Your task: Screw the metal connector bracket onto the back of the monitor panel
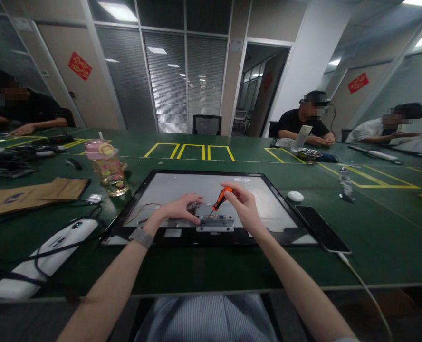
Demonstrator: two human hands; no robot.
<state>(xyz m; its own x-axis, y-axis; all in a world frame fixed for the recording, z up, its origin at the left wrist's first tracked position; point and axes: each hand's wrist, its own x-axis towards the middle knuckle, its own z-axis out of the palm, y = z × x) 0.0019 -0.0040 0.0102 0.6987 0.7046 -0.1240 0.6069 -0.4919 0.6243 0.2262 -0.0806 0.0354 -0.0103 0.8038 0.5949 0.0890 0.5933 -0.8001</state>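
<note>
A flat monitor panel [161, 190] with a black frame lies back side up on the table before me. Near its front edge sits a metal bracket [216, 228] with video ports. My right hand [244, 204] grips an orange and black screwdriver [221, 199], tilted so that its tip points down at the bracket. Resting on the panel at the bracket's left side is my left hand [182, 209], its thumb and fingers spread apart. Thin wires [139, 209] run over the panel left of that hand. Whether the tip sits in a screw is too small to tell.
On the left stand a pink-lidded bottle [107, 166], a brown paper envelope [29, 197] and a white device with black cables [50, 256]. On the right lie a cabled phone [323, 228], a white earbud case [295, 196] and a metal bowl [310, 154]. Several people sit across the green table [382, 237].
</note>
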